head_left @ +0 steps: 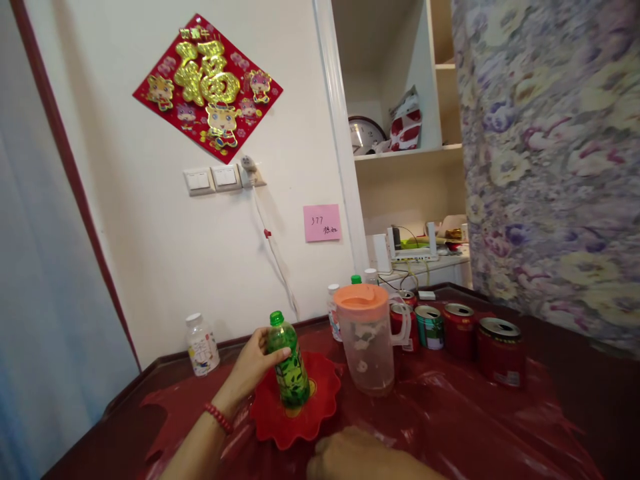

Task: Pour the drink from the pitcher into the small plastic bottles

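A green plastic bottle (290, 370) with a leafy label stands, slightly tilted, in a red scalloped dish (280, 433). My left hand (263, 357) is closed around its upper part, thumb across the front. A red bead bracelet circles that wrist. Low in front of the dish is my right hand (350, 457), a little blurred and cut off by the lower edge. Its fingers look curled under, and whatever they may hold is hidden. Just right of the dish stands a clear pitcher (367, 353) with an orange lid.
A white-capped bottle (203, 347) stands at the left. Several drink cans, including a green can (430, 327) and a large red can (500, 353), line the right. More bottles stand behind the pitcher. Red plastic film (450, 413) covers the table. A floral curtain (545, 167) hangs at right.
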A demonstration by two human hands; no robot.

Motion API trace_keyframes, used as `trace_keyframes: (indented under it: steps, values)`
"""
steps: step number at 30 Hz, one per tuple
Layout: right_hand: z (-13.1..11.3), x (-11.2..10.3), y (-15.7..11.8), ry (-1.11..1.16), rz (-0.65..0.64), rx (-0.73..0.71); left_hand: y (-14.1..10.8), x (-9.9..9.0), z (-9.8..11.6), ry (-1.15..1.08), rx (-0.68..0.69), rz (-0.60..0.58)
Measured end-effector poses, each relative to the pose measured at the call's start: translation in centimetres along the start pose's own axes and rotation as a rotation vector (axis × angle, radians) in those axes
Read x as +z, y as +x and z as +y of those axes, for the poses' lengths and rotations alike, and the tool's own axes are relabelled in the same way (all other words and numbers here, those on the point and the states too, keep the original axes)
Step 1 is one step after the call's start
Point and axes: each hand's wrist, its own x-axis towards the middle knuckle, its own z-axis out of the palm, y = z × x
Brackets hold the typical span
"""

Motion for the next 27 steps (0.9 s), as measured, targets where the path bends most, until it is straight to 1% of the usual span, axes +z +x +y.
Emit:
trace_keyframes:
  steps: [2,3,5,6,7,9,10,12,13,15,16,17,20,23,27]
  values:
    - [-1.3,-1.6,-0.3,-0.003,-0.066,-0.044,0.1,0.0,-0.3,0.003,0.013,-0.001]
    - [-2.2,-2.6,-0.5,0.029,-0.041,-0.063,0.1,0.0,-0.3,0.010,0.021,-0.008]
    - [-3.8,-5.0,-0.9,0.136,0.103,-0.076,0.2,-0.1,-0.5,0.028,0.038,-0.033]
    - [-4.5,-6.2,-1.1,0.176,0.212,-0.083,0.2,-0.1,-0.5,0.037,0.044,-0.050]
    - [-5.0,-7.4,-1.2,0.191,0.341,-0.122,0.3,-0.1,-0.6,0.044,0.047,-0.070]
    - [-5.2,-9.7,-1.3,0.201,0.683,-0.179,0.4,-0.2,-0.9,0.057,0.044,-0.100]
    - [-4.8,-10.8,-1.4,0.211,0.847,-0.181,0.4,-0.3,-1.0,0.060,0.042,-0.110]
    - [-3.1,-12.9,-1.4,0.250,1.115,-0.114,0.5,-0.4,-1.2,0.056,0.033,-0.126]
    - [-1.9,-13.8,-1.5,0.269,1.219,-0.064,0.6,-0.5,-1.3,0.051,0.028,-0.131]
    - [0.9,-15.4,-1.7,0.262,1.345,0.062,0.7,-0.7,-1.4,0.044,0.021,-0.144]
    - [2.3,-16.0,-1.9,0.242,1.382,0.138,0.7,-0.8,-1.5,0.045,0.020,-0.152]
    - [3.6,-16.4,-2.0,0.238,1.395,0.179,0.8,-0.9,-1.6,0.048,0.020,-0.161]
    - [6.6,-16.9,-2.5,0.287,1.359,0.243,1.0,-1.4,-2.0,0.043,0.015,-0.201]
    - [8.0,-16.8,-2.8,0.375,1.287,0.277,1.2,-1.6,-2.3,0.039,0.004,-0.240]
    - [8.4,-16.2,-2.8,0.476,1.246,0.290,1.2,-1.7,-2.5,0.028,0.009,-0.263]
